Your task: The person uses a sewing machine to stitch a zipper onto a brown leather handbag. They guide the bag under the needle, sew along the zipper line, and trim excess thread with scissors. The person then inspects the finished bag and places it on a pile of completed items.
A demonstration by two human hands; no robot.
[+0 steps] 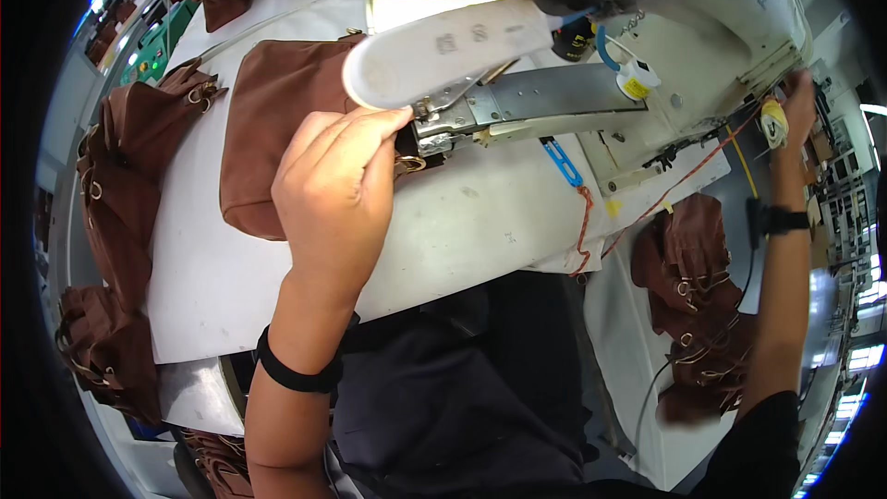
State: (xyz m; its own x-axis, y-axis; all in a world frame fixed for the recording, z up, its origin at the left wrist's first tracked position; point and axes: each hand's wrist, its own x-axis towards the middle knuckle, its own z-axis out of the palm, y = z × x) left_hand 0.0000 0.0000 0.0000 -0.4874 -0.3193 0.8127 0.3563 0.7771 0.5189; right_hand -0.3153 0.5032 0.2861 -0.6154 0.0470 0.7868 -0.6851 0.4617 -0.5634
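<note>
My left hand [337, 180] is closed, thumb and fingertips pinched together at the tip of a sewing machine's narrow metal arm [564, 95]. Whatever is between the fingertips is too small to make out. Just behind this hand, a brown bag [268, 139] lies on the white table, partly covered by the hand and a pale rounded guard [443, 51]. A gold ring [409, 164] shows beside the fingers. Far to the right, my right hand [800, 109] reaches to the machine's right end, beside a yellowish wrapped bundle [774, 122]. Its fingers are mostly hidden.
Several brown bags [120, 194] hang along the table's left edge, and others [693, 268] lie at the lower right. A blue tool [561, 162] with an orange cord rests on the white table [462, 240]. A small white bottle [637, 80] stands by the machine body [702, 46].
</note>
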